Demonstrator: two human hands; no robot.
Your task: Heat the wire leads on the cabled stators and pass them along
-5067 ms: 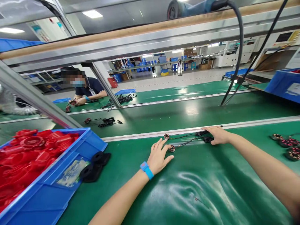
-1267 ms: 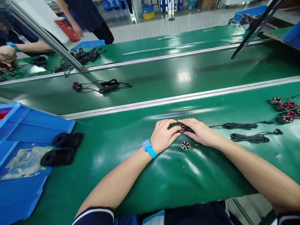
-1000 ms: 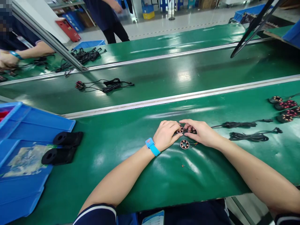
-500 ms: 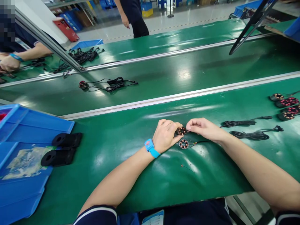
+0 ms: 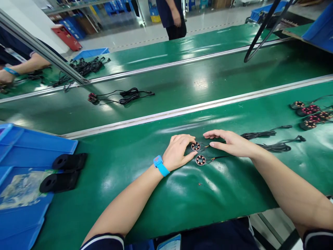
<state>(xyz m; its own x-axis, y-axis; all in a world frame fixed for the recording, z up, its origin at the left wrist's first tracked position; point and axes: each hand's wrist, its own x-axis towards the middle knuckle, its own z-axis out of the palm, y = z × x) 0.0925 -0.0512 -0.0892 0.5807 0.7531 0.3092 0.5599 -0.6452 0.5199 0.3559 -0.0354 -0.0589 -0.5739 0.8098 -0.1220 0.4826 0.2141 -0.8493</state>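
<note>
Two round copper-wound coils lie one behind the other on the green mat. My left hand [image 5: 179,150], with a blue wrist strap [image 5: 161,165], has its thumb and fingers around the farther coil [image 5: 196,146], touching its edge. The nearer coil [image 5: 200,160] sits just in front of my left thumb, untouched. My right hand [image 5: 229,142] hovers to the right by the farther coil's thin wires [image 5: 205,147], its thumb and fingers apart and nothing between them. Black cable bundles [image 5: 278,147] lie beyond my right wrist.
Blue bins [image 5: 39,139] and two black brackets [image 5: 59,182] are at the left. Several coils [image 5: 309,110] lie at the far right. Behind a metal rail [image 5: 166,114], a cabled coil [image 5: 92,98] rests on the belt. A person [image 5: 173,17] stands beyond; a co-worker's arm [image 5: 31,64] shows far left.
My right thumb and fingers have parted and moved off the farther coil's wires. My left hand stays at that coil. The standing person has moved right, and the view has shifted slightly.
</note>
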